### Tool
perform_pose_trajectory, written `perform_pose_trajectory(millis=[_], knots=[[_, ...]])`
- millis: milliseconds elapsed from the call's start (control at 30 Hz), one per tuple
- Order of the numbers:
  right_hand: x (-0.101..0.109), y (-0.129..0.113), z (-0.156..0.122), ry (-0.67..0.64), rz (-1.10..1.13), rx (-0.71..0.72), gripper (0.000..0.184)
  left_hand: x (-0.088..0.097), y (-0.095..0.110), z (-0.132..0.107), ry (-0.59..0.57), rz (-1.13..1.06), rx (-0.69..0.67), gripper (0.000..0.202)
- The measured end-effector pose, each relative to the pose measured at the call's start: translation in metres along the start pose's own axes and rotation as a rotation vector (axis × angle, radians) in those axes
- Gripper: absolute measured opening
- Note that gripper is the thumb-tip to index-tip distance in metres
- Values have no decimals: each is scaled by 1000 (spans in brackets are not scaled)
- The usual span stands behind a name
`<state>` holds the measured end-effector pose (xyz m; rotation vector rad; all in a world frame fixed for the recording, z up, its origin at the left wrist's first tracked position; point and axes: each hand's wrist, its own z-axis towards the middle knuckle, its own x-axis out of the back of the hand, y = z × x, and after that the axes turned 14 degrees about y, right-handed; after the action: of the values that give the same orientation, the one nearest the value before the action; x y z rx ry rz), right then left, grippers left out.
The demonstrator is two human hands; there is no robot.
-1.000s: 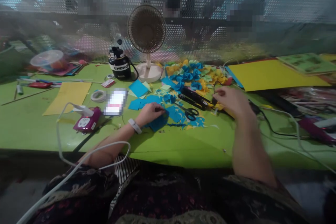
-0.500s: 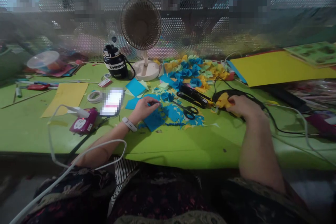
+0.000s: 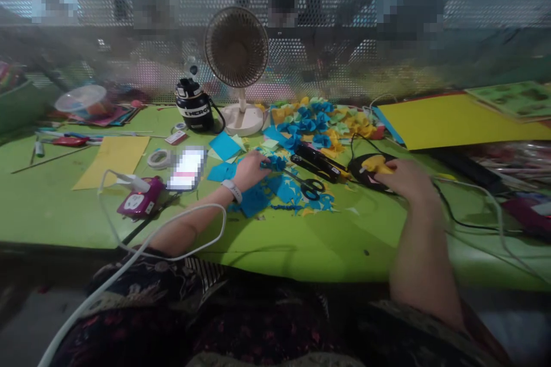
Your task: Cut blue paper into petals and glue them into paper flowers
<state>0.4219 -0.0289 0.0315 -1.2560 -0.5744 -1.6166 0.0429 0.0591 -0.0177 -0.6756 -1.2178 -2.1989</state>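
Note:
My left hand (image 3: 252, 171), with a white wristband, has its fingers drawn together at the left side of a blue paper flower (image 3: 276, 163), pinching its edge. My right hand (image 3: 407, 179) grips a yellow glue gun (image 3: 375, 164) by its handle, over a dark round pad (image 3: 359, 174); the nozzle points left. Between the hands lie black-handled scissors (image 3: 313, 188) and a black stapler (image 3: 317, 161). Blue paper squares (image 3: 255, 202) and many blue and yellow scraps (image 3: 284, 189) spread beneath and beside my left hand.
A pile of paper flowers (image 3: 314, 117) stands behind, next to a fan (image 3: 236, 49) and a black bottle (image 3: 196, 109). Left are a phone (image 3: 187, 167), a tape roll (image 3: 159, 158) and a purple adapter (image 3: 140, 199). A white cable (image 3: 189, 206) loops over my left forearm.
My left hand has moved right and slightly up to the blue flower. The glue gun has turned from nozzle down to nozzle left, in my right hand. The view has shifted slightly.

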Motion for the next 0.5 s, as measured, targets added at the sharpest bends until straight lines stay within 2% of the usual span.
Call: perform_pose_trajectory(millis=[100, 167, 233, 333, 500], knots=[[13, -11, -1, 166, 316, -227, 24, -5, 3, 5, -1, -8, -6, 10], [17, -21, -2, 306, 653, -398, 25, -2, 4, 9, 9, -25, -3, 7], [17, -33, -3, 394, 1024, -484, 27, 4, 4, 12, 44, -71, 10, 5], [19, -52, -9, 359, 1384, -452, 26, 15, 6, 16, 127, -176, 11, 2], [39, -81, -12, 230, 1558, -494, 24, 25, 6, 9, 223, -294, 39, 4]])
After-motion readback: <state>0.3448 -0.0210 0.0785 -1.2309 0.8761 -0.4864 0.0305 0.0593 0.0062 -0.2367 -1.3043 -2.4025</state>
